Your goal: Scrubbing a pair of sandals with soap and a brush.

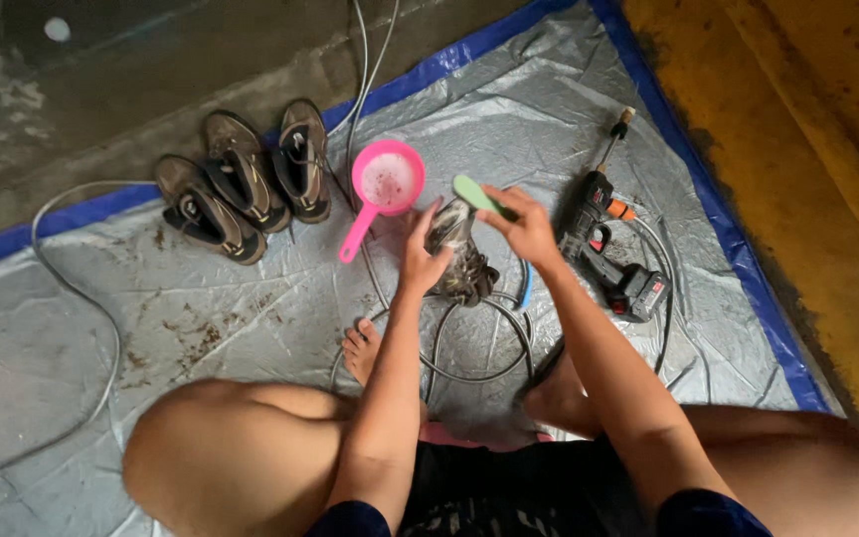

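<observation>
Grey tarp (251, 328) underfoot: left hand (420, 261) grips muddy sandal (459, 254), right hand (524, 231) pinches green brush (476, 194), beside speckled pink scoop (387, 184).

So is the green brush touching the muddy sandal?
Cannot tell: in the head view the green brush in the right hand overlaps the muddy sandal; contact unclear.

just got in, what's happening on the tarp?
A person sits barefoot on a grey tarp. The left hand holds a muddy sandal upright, and the right hand holds a green brush at its top. A pink scoop lies just behind, three more sandals sit to the left, and a cordless spray gun with a hose lies to the right.
</observation>
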